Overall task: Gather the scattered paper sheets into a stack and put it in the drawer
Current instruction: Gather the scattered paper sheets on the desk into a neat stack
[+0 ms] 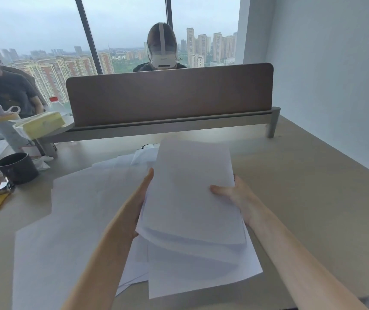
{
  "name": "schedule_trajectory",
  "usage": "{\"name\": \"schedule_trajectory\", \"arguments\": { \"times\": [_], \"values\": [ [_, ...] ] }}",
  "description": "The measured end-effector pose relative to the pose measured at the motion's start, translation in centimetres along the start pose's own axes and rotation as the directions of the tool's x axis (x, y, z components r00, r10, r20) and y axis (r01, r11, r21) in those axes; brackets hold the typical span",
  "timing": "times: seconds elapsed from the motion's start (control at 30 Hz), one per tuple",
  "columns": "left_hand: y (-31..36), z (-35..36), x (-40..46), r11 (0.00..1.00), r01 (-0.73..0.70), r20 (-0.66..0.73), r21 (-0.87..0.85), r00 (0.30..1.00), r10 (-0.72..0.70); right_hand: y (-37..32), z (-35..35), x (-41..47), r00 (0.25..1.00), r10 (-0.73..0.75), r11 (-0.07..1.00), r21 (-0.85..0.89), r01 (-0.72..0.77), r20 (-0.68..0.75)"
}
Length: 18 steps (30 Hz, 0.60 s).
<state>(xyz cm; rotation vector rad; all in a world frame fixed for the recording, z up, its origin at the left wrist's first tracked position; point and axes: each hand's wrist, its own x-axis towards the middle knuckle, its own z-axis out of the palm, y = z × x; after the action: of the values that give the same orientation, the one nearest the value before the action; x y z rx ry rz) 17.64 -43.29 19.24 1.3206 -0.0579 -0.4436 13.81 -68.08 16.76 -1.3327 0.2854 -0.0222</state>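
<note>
A stack of white paper sheets (192, 193) is lifted above the beige desk (302, 186), its near edges fanned and uneven. My left hand (134, 204) presses flat against the stack's left edge, fingers under it. My right hand (239, 198) grips the right edge, thumb on top. More loose white sheets (74, 220) lie spread on the desk to the left and beneath the stack. No drawer shows in this view.
A brown divider panel (170, 95) crosses the back of the desk, with a person wearing a headset behind it. At the left stand a dark cup (17, 167), a yellow box (42, 124), a bottle, cables and another person. A white wall runs along the right.
</note>
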Motion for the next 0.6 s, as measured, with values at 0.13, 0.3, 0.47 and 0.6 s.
{"name": "schedule_trajectory", "arguments": {
  "times": [0.13, 0.3, 0.47, 0.6],
  "values": [
    [0.0, 0.4, 0.9, 0.969, 0.065, -0.030, 0.238, 0.998, -0.060, 0.6, -0.5, 0.6, 0.991, 0.132, 0.986, -0.097, -0.133, -0.014],
    [-2.3, -1.1, 1.0, 0.901, 0.245, -0.097, 0.358, 0.970, -0.225, 1.7, -1.1, 0.3, 0.969, 0.245, 0.948, -0.201, -0.247, -0.039],
    [-2.8, -0.2, -0.1, 0.922, 0.292, -0.146, 0.252, 0.954, -0.262, 2.2, -0.8, -0.1, 0.979, 0.201, 0.940, -0.279, -0.198, -0.016],
    [-3.2, -0.1, -0.3, 0.941, 0.228, -0.146, 0.251, 0.970, -0.196, 2.6, -0.5, -0.1, 0.993, 0.111, 0.927, -0.356, -0.116, -0.035]
  ]
}}
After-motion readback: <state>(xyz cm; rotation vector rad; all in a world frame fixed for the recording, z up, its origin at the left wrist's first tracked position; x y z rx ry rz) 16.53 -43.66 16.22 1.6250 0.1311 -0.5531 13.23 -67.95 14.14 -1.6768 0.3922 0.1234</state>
